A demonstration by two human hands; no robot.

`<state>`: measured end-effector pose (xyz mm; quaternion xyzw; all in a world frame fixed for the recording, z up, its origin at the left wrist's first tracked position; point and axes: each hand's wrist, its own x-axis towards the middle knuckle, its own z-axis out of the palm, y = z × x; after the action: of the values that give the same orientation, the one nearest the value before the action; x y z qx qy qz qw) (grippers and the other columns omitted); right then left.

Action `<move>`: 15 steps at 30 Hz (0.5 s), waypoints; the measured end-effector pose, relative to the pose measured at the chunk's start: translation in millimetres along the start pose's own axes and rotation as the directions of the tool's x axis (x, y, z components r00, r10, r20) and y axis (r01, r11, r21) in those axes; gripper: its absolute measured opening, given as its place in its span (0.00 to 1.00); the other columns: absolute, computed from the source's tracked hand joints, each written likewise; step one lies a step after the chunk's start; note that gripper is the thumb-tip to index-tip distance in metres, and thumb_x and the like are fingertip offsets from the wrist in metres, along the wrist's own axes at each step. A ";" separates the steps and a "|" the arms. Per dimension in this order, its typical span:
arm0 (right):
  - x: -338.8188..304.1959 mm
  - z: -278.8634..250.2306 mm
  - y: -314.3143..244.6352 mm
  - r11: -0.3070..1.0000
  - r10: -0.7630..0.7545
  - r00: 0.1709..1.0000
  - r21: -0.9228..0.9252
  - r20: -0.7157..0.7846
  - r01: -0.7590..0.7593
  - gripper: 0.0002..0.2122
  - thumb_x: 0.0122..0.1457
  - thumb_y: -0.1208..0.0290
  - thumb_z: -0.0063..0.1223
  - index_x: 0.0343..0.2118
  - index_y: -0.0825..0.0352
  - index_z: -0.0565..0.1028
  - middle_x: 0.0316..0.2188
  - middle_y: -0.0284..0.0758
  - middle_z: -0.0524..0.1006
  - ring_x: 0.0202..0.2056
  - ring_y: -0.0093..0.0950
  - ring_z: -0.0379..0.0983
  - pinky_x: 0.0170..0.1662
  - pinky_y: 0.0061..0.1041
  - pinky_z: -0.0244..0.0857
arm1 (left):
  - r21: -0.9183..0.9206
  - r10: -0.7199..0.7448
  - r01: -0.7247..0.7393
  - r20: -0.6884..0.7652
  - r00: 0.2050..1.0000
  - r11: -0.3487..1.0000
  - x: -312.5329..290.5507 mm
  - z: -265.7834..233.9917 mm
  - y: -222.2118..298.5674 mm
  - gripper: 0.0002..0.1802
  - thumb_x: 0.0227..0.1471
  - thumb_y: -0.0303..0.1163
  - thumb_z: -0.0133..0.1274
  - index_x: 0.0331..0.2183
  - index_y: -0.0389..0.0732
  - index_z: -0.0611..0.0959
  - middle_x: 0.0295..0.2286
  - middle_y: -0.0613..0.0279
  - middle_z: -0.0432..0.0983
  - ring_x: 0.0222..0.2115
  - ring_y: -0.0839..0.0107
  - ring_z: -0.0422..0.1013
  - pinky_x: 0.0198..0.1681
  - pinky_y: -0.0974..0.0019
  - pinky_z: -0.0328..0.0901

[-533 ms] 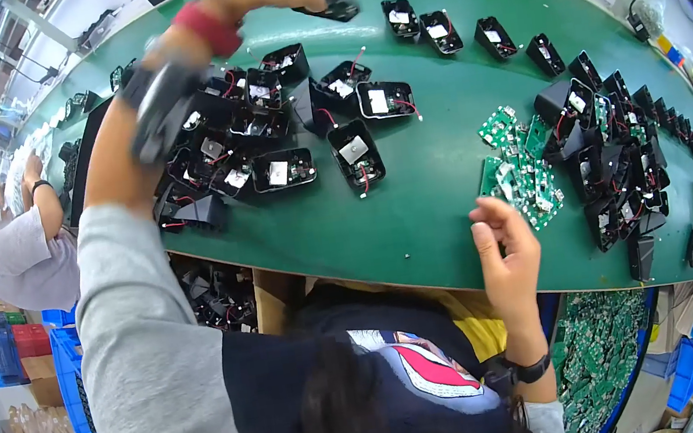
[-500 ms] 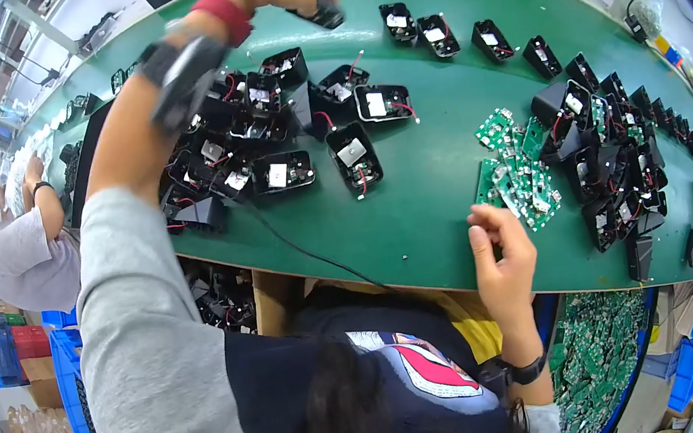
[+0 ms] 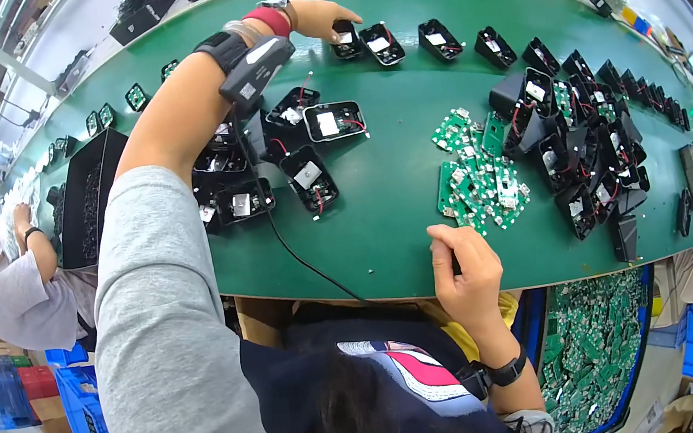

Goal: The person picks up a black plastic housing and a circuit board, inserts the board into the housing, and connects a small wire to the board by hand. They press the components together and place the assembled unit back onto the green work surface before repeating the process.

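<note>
My left hand (image 3: 321,20) reaches to the far side of the green table, its fingers closed on a black plastic housing (image 3: 347,43) with a white part inside. That housing rests at the left end of a curved row, beside another open housing (image 3: 382,43). My right hand (image 3: 470,274) is curled above the table's near edge, thumb against fingers, with nothing visible in it. Just beyond it lies a pile of green circuit boards (image 3: 482,175). Below my left forearm several black housings with red wires lie in a cluster, one housing (image 3: 309,179) at its near right.
More black housings (image 3: 594,146) are heaped on the right, beside the row's curve. A blue bin of circuit boards (image 3: 596,350) stands below the near edge. A black cable (image 3: 304,262) crosses the table. At left sits a black tray (image 3: 86,200) near another person (image 3: 32,278).
My left hand has moved right and set the carried black housing down at the row's left end. My right hand has shifted slightly left and curled tighter. The whole view has shifted a little.
</note>
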<state>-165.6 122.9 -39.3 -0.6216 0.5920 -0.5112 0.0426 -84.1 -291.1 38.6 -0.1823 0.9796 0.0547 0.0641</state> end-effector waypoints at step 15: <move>-2.7 -2.1 -4.2 0.988 -0.075 0.992 -0.126 0.100 0.087 0.10 0.48 0.84 0.53 0.35 0.70 0.74 0.23 0.39 0.73 0.26 0.35 0.70 0.29 0.30 0.64 | -0.793 -0.376 -0.188 -0.465 0.802 0.579 -125.0 -42.6 88.0 0.17 0.52 0.39 0.53 0.39 0.36 0.77 0.30 0.66 0.75 0.28 0.79 0.69 0.31 0.75 0.64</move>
<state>-163.6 127.4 -37.0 -0.6703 0.5955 -0.4427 0.0095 -4.9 -171.3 106.1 -0.2531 0.8007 0.4313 -0.3300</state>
